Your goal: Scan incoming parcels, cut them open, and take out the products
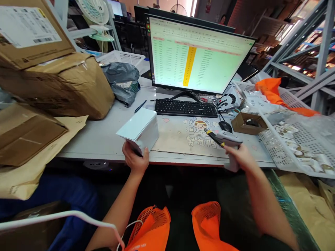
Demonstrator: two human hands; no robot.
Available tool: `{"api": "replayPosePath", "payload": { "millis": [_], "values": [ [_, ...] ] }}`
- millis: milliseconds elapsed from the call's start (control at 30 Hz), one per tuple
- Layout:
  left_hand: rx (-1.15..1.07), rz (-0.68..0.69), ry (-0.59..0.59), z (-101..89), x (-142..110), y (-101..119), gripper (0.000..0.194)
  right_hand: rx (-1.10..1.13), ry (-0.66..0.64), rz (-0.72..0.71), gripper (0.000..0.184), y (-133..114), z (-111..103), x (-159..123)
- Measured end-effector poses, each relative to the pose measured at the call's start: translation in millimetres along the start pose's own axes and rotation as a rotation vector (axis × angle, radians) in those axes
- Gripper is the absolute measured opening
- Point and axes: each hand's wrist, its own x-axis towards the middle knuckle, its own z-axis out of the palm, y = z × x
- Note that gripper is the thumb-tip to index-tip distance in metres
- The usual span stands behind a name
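My left hand (136,158) is wrapped round the lower end of a white box (140,127), tilted over the desk's front edge. In my right hand (242,157) is a grey barcode scanner (231,139), its handle pointing down and its head over the desk mat (178,139). A yellow and black utility knife (214,138) lies beside the scanner head; I cannot tell whether my fingers touch it. Behind the white box rests a dark pen (140,106).
A monitor (170,55) showing a spreadsheet stands behind a black keyboard (185,108) and mouse (225,126). Cardboard boxes (78,83) and a grey plastic bag (123,80) fill the left. At right are a small open carton (248,123) and white baskets (285,153) of small goods.
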Motion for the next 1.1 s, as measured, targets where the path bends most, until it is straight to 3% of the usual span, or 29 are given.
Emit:
{"api": "replayPosePath", "payload": {
  "millis": [133,200,267,333,400,467,533,600,667,767,933,1100],
  "values": [
    [-0.014,-0.008,-0.017,1.1,-0.5,-2.5,0.103,0.090,0.072,0.225,0.036,35.4,-76.4,68.1],
    [-0.023,-0.018,-0.014,0.9,-0.9,-2.8,0.103,-0.122,0.153,0.210,0.029,45.8,-97.4,83.5],
    [-0.027,-0.004,-0.010,0.7,-1.3,-3.5,0.101,-0.502,0.310,0.144,0.028,47.2,-99.4,87.0],
    [-0.017,0.030,-0.006,1.0,-1.6,-4.7,0.101,-0.796,0.466,0.025,0.035,38.0,-78.5,86.6],
    [0.013,0.044,-0.002,1.6,-1.6,-6.1,0.103,-0.876,0.484,-0.160,0.041,18.8,-36.6,91.2],
    [0.046,0.028,-0.007,1.9,-1.4,-6.9,0.106,-0.827,0.240,-0.339,0.040,-6.6,17.0,105.6],
    [0.064,0.012,-0.017,1.8,-0.9,-7.3,0.108,-0.825,0.063,-0.402,0.041,-32.0,69.0,128.2],
    [0.066,0.013,-0.023,1.5,-0.6,-7.6,0.109,-0.860,0.059,-0.413,0.044,-51.1,108.9,152.6],
    [0.069,0.018,-0.023,1.5,-0.7,-8.3,0.110,-0.890,0.092,-0.426,0.048,-60.2,133.3,172.2],
    [0.089,0.059,0.004,2.4,-1.6,-10.9,0.106,-0.927,0.103,-0.467,0.047,-57.1,148.6,187.2],
    [0.110,0.190,0.048,3.8,-2.7,-17.2,0.099,-0.921,0.174,-0.510,0.046,-39.7,155.9,191.3],
    [0.115,0.144,0.044,3.9,-5.7,-23.1,0.100,-0.876,0.207,-0.517,0.052,-33.5,159.2,193.7]
  ]
}}
